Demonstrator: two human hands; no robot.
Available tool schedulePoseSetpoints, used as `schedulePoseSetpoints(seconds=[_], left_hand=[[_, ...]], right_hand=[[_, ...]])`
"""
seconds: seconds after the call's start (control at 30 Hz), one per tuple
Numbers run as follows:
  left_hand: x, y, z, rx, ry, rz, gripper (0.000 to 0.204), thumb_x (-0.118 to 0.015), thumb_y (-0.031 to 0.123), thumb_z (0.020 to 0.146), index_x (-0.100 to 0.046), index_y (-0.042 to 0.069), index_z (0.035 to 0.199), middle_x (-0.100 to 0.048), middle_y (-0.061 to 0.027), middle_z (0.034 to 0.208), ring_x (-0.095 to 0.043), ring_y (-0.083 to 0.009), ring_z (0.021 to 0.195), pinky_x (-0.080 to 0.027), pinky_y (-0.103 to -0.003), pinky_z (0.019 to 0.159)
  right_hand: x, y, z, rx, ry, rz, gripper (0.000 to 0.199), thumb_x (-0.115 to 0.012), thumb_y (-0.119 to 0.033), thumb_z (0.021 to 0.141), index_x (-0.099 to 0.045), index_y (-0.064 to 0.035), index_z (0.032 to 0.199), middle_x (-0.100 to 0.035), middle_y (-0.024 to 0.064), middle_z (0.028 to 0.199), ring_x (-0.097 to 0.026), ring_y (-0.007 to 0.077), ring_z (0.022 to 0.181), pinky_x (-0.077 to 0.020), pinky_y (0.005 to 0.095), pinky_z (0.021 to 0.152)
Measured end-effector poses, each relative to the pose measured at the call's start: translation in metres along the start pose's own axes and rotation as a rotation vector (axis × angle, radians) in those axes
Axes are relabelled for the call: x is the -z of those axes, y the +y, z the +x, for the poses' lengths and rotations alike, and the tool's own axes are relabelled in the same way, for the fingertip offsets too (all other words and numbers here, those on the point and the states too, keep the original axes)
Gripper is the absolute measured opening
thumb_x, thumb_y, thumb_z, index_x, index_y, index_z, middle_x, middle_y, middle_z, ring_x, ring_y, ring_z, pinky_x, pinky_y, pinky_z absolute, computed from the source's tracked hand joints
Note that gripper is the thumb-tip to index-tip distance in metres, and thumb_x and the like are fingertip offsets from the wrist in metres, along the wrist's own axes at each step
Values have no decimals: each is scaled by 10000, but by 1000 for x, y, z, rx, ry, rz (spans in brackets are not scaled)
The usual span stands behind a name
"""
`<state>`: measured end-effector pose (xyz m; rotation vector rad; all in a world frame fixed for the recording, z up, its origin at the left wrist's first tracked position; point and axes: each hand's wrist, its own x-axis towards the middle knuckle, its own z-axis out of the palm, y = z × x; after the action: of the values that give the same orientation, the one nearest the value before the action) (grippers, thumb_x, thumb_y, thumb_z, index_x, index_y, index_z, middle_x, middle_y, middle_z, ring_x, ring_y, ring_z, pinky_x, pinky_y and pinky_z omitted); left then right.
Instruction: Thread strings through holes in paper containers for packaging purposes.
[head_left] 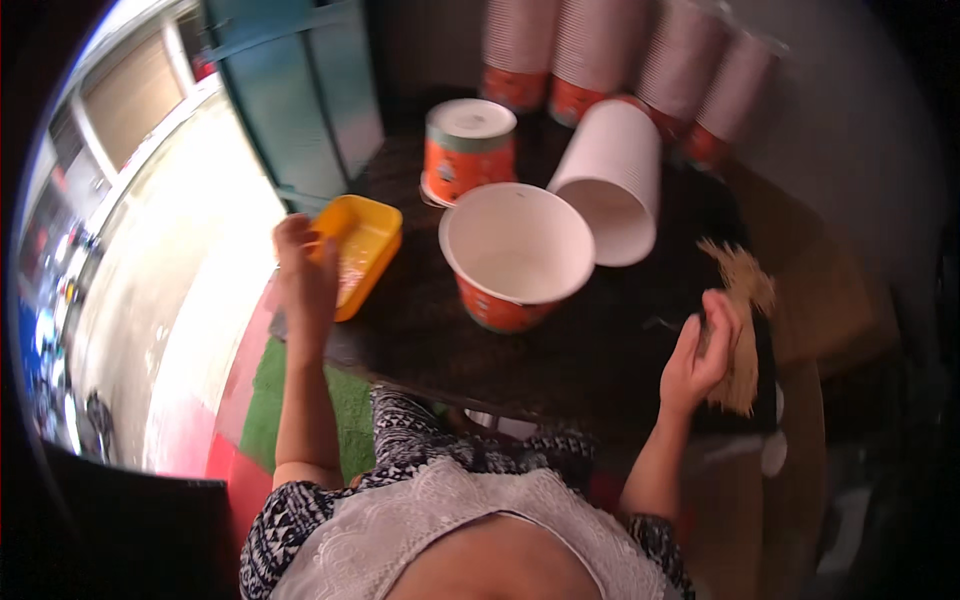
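A yellow plastic tray [385,255] with small pale bits inside lies at the table's left edge. My left hand [305,270] is over its left rim, somewhat blurred, with fingers curled and thumb drawn in; what they hold, if anything, is hidden. At the right, my right hand [703,355] has its fingers loosely bent and its thumb apart, with nothing seen between them. Close beside it lies a tan bundle of thin, straw-like strands [742,365]. Between my hands, an orange and white paper bucket [515,250] stands upright with its mouth up; it looks hollow inside.
Behind the bucket, an upside-down orange bucket [470,155] and a white bucket stack on its side [610,180] occupy the dark table [570,370]. Tall wrapped bucket stacks [600,45] line the back. A cardboard box [835,310] is at right, a green metal panel [300,100] at left.
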<state>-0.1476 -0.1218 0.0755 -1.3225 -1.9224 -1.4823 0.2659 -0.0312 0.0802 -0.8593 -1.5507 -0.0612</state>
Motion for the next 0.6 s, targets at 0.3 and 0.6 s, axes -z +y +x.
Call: schedulePoseSetpoints(seconds=[0.3, 0.6], left_hand=[[5, 28, -15, -156, 78, -78, 126, -543, -21, 894, -552, -14, 1020, -556, -148, 1129, -582, -205, 981, -502, -309, 843], [-4, 54, -31, -162, 58, -257, 81, -491, -58, 893, -539, -27, 950, -558, -145, 1075, -588, -208, 969, -475, -316, 885]], right_hand=[[69, 72, -21, -330, 81, -245, 142, -571, 14, 872, -608, 3, 1009, -587, 83, 998, -571, 198, 882, -464, 303, 796], [39, 73, -27, -115, -464, -206, 58, -641, -3, 786, -619, -13, 839, -562, 98, 869, -533, 299, 878, -442, 374, 781]])
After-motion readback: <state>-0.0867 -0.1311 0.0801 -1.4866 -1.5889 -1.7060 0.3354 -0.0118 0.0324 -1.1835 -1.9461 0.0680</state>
